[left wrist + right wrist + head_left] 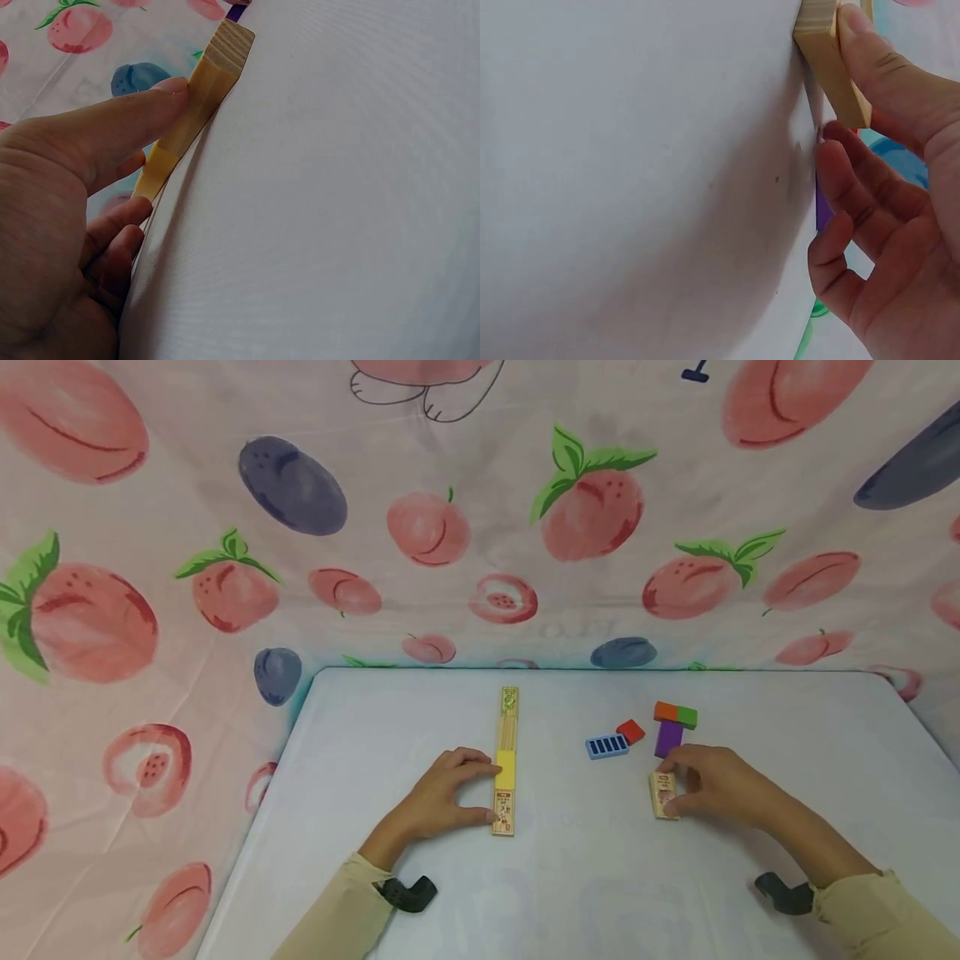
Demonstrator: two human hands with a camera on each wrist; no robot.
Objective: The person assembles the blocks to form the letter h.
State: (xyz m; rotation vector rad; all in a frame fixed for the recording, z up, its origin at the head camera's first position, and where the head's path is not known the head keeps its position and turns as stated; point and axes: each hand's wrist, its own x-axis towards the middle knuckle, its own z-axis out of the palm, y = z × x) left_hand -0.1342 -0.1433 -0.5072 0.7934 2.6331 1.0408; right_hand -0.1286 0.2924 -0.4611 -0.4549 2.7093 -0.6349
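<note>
A straight row of narrow blocks lies on the table left of centre: a printed wooden block nearest, then a yellow block, then lined and green-printed pieces. My left hand touches the row's left side, thumb against the wooden block and index fingertip at the yellow one. In the left wrist view, the thumb lies along the side of the wooden block. My right hand pinches another printed wooden block between thumb and index finger; its bare wood side faces the right wrist camera.
Beyond the right hand lie a purple block, an orange block and a green block. A red block and a blue striped block sit left of these. Fruit-printed cloth hangs behind the white table.
</note>
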